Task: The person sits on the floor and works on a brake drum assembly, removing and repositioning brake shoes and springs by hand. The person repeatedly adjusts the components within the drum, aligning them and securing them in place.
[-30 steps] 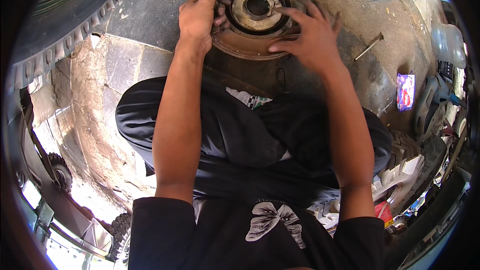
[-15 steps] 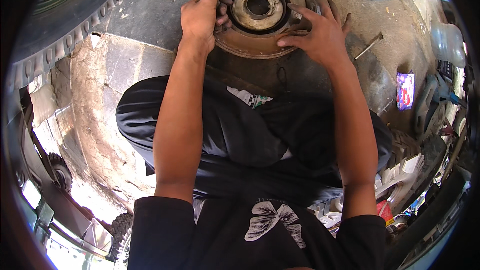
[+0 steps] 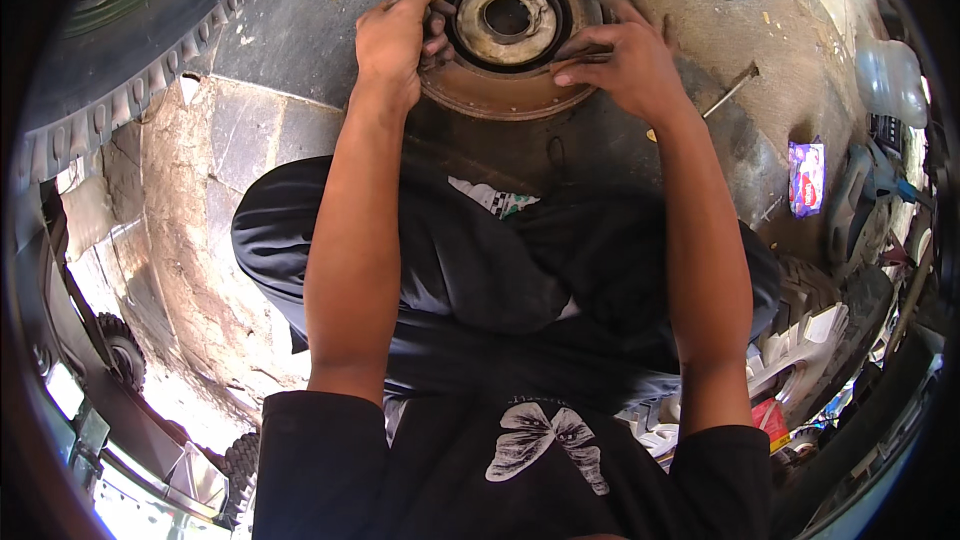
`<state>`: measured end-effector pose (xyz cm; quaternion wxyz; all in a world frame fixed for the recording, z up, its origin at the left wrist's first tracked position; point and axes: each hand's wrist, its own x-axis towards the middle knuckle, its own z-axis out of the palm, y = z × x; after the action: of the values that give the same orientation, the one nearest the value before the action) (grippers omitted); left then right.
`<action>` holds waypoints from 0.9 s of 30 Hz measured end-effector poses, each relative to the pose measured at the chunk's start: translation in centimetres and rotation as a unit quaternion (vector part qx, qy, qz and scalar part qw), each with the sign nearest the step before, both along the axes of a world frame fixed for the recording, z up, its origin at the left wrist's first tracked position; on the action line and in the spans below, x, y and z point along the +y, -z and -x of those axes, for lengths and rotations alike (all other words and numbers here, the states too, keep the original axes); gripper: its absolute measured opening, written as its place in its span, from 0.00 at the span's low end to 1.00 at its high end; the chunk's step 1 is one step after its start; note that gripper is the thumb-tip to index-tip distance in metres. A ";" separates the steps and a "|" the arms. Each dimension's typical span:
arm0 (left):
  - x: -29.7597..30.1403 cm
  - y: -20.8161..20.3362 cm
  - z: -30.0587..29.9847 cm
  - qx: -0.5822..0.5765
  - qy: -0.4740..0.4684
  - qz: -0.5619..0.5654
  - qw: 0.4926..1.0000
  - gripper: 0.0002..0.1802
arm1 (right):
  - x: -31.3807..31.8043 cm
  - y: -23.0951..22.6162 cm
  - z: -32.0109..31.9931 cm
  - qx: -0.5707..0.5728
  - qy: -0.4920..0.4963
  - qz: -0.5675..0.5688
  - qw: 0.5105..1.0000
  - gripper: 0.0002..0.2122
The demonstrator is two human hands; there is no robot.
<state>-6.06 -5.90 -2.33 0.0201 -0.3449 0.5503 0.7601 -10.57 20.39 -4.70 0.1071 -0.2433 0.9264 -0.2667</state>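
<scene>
A round, rust-brown metal disc, like a brake drum or hub [image 3: 497,105], lies flat on the floor at the top of the view. Pale grease coats a ring [image 3: 535,25] around its dark centre hole [image 3: 508,15]. At the disc's left side is my left hand [image 3: 400,38], its blackened fingers curled inward over the rim; what they hold, if anything, is hidden. My right hand [image 3: 630,55] rests over the right side, thumb and fingers drawn together near the dark groove. Whether a small thing is between them I cannot make out.
A big tyre [image 3: 150,50] fills the upper left. Right of the disc lie a thin metal rod [image 3: 730,90] and a purple packet [image 3: 806,178]. Farther right are a clear plastic bottle [image 3: 890,80] and a blue-grey tool [image 3: 868,190]. My crossed legs [image 3: 480,270] are in front.
My right hand has moved slightly left, and its spread fingers have drawn together over the disc. My left hand stays at the rim with little change.
</scene>
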 end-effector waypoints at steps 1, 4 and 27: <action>0.1 -0.1 0.1 0.000 0.001 -0.001 1.000 0.13 | 0.2 0.0 0.3 -0.024 -0.012 0.026 0.999 0.17; 0.2 -0.3 0.1 0.001 0.007 0.005 1.000 0.13 | -0.4 -1.8 1.2 -0.027 0.000 0.104 0.994 0.12; 4.0 -6.2 -4.1 0.141 0.196 0.188 0.952 0.15 | -0.9 -5.3 -5.4 -0.257 0.133 0.469 0.835 0.13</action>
<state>-1.96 -1.91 3.92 0.0256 -0.1171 0.7370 0.6652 -5.13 19.51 0.65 0.1774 -0.0613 0.6530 -0.7337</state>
